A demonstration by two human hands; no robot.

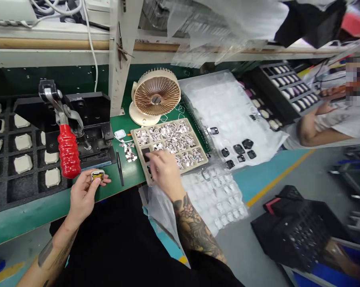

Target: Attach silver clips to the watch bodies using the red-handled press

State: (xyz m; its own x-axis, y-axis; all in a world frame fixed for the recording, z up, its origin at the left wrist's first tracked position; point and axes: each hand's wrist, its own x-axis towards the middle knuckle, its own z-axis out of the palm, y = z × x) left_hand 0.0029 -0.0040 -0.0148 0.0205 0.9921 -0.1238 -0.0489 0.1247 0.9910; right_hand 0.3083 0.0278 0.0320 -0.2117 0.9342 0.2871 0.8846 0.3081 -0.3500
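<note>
My left hand (84, 194) grips a small smartwatch case (97, 174) between thumb and fingers, its gold-coloured inside facing up. My right hand (165, 172) hovers over the near left part of a beige compartment tray (202, 160), its fingers curled together above dark square pieces (145, 154). Whatever is between those fingertips, if anything, cannot be made out. Small silvery-white parts (175, 137) fill the other compartments. Left of the tray lie a loose pile of similar parts (128, 152) and black tweezers (120, 168).
A toggle clamp with a red handle (68, 153) stands by a black foam tray (16, 186) of watch cases. Behind the parts tray is a beige fan (157, 93). On the right are a plastic-covered sheet (224, 103), a clear blister tray (224, 199) and a co-worker's arm (314, 127).
</note>
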